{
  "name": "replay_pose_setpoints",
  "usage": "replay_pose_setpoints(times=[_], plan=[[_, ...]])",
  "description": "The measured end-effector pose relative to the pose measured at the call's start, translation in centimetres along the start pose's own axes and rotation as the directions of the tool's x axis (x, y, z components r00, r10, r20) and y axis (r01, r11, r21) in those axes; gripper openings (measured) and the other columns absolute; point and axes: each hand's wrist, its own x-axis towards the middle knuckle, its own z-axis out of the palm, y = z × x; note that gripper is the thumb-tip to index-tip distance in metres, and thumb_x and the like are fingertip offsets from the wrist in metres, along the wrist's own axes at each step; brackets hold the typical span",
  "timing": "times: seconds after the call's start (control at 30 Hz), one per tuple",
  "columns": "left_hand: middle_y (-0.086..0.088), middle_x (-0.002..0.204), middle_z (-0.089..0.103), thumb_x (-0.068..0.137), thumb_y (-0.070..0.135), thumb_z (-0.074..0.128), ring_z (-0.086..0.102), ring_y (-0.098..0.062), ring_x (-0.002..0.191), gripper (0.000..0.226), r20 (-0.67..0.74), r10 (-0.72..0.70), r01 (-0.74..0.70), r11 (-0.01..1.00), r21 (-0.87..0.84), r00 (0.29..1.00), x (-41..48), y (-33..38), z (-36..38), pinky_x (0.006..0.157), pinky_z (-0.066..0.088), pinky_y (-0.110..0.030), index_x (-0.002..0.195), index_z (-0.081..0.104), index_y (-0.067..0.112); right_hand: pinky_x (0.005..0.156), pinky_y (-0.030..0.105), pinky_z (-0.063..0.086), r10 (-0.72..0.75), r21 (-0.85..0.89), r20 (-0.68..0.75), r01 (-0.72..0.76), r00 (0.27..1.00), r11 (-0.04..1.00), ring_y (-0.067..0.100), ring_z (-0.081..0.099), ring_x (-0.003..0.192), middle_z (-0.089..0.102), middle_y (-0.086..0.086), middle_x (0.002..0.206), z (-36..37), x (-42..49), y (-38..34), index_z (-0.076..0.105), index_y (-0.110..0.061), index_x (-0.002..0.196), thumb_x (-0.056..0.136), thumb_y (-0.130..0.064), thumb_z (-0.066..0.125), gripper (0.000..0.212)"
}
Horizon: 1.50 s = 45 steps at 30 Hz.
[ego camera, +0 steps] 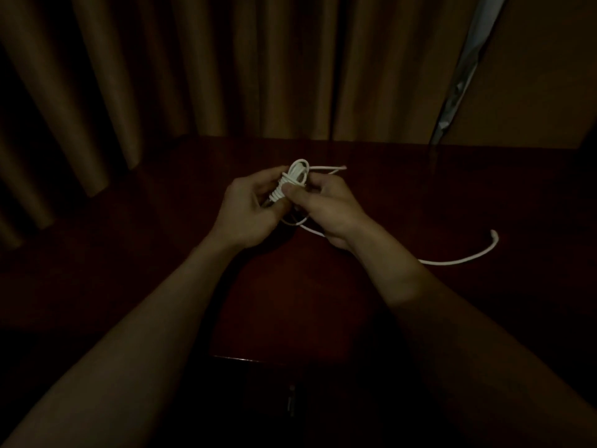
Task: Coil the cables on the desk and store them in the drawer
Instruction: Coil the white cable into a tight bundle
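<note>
Our left hand (248,215) curls its grip round the thin white coiled cable (292,181); our right hand (326,211) pinches its wraps above the dark wooden tabletop (420,195).

Setting: furnished private room, either a bedroom or a hotel room; which one cannot be told.
Lighting: dim.
Backdrop: full-length pleated brown curtains (193,76) hung close behind the furniture.
Furniture: dark polished wooden desk (420,195) with a small pull (291,399) on its front, below the edge.
Right side: plain tan wall (542,76) beside a pale strip (465,69) at the curtain's edge.
</note>
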Motion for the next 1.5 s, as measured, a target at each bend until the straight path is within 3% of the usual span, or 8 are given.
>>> replay_pose_setpoints(times=[0.17,0.33,0.43,0.53,0.8,1.03,1.27,1.5], plan=[[0.007,0.124,0.073,0.084,0.003,0.081,0.067,0.001,0.115,0.052,-0.103,0.036,-0.022,0.991,0.132,0.994,-0.1,0.1,0.4,0.098,0.057,-0.025,0.133,0.068,0.013,0.088,0.045,0.063,0.013,0.011,-0.153,-0.011,0.988,1.0,0.021,0.077,0.092,0.079,0.009,0.099,0.5,0.0,-0.1,0.072,-0.005,0.106,0.086,-0.029,0.083,0.033],[0.014,0.105,0.072,0.077,0.013,0.089,0.071,0.001,0.096,0.046,-0.202,0.021,0.013,0.986,0.167,0.979,0.0,0.1,-0.2,0.078,0.058,-0.017,0.116,0.066,0.022,0.064,0.047,0.058,-0.01,-0.166,-0.226,-0.028,0.974,0.986,0.031,0.073,0.073,0.068,0.012,0.076,1.2,0.1,0.1,0.062,-0.011,0.078,0.074,-0.055,0.086,0.05],[0.011,0.1,0.069,0.081,0.014,0.086,0.071,-0.003,0.087,0.043,-0.188,0.008,0.02,0.989,0.147,0.982,0.0,-0.1,-0.2,0.067,0.058,-0.019,0.114,0.059,0.018,0.056,0.036,0.047,-0.05,-0.173,-0.15,0.023,0.987,0.985,0.019,0.059,0.055,0.059,0.003,0.058,1.1,0.1,0.2,0.056,-0.016,0.066,0.084,-0.043,0.083,0.042],[0.006,0.109,0.069,0.086,0.019,0.082,0.072,-0.007,0.095,0.048,-0.098,-0.07,0.081,0.99,0.114,0.993,0.0,-0.1,-0.2,0.075,0.06,-0.027,0.127,0.056,0.019,0.05,0.024,0.044,-0.04,-0.159,-0.111,0.022,0.993,0.987,0.003,0.055,0.048,0.056,-0.012,0.049,0.6,-0.1,0.1,0.059,-0.014,0.07,0.094,-0.03,0.076,0.034],[-0.002,0.117,0.075,0.101,0.001,0.061,0.073,-0.011,0.108,0.033,0.038,-0.117,0.12,0.989,-0.084,0.992,0.3,0.0,-0.2,0.085,0.056,-0.021,0.134,0.065,0.005,0.064,0.027,0.051,-0.026,-0.087,-0.084,0.019,0.996,0.996,0.02,0.067,0.077,0.071,0.031,0.095,-0.2,-0.5,-0.3,0.065,0.014,0.11,0.101,-0.023,0.066,0.038],[0.005,0.106,0.074,0.094,0.005,0.074,0.073,-0.001,0.097,0.037,-0.103,-0.114,0.108,0.992,-0.064,0.988,0.3,0.1,0.0,0.076,0.057,-0.017,0.13,0.066,0.008,0.049,0.013,0.043,0.036,0.004,-0.068,-0.036,0.997,0.999,-0.004,0.061,0.054,0.067,-0.007,0.065,-0.2,-0.2,-0.2,0.069,-0.006,0.094,0.102,-0.023,0.064,0.02],[0.007,0.12,0.073,0.088,0.005,0.074,0.071,-0.006,0.11,0.044,-0.135,0.035,-0.021,0.994,0.105,0.99,-0.2,0.4,0.5,0.092,0.061,-0.036,0.13,0.068,0.018,0.075,0.04,0.062,0.06,0.084,-0.184,-0.045,0.981,0.995,0.026,0.077,0.092,0.077,0.017,0.101,0.8,-0.3,-0.2,0.066,0.009,0.11,0.083,-0.03,0.086,0.052],[0.003,0.13,0.068,0.089,0.009,0.08,0.068,-0.007,0.115,0.062,0.024,-0.054,0.054,0.998,0.011,0.998,-0.1,0.4,0.1,0.091,0.06,-0.027,0.145,0.054,0.017,0.08,0.038,0.061,0.038,0.047,-0.035,-0.037,0.999,0.998,0.026,0.076,0.088,0.077,0.02,0.098,-0.6,-0.5,-1.0,0.071,0.006,0.109,0.088,-0.01,0.079,0.028]])
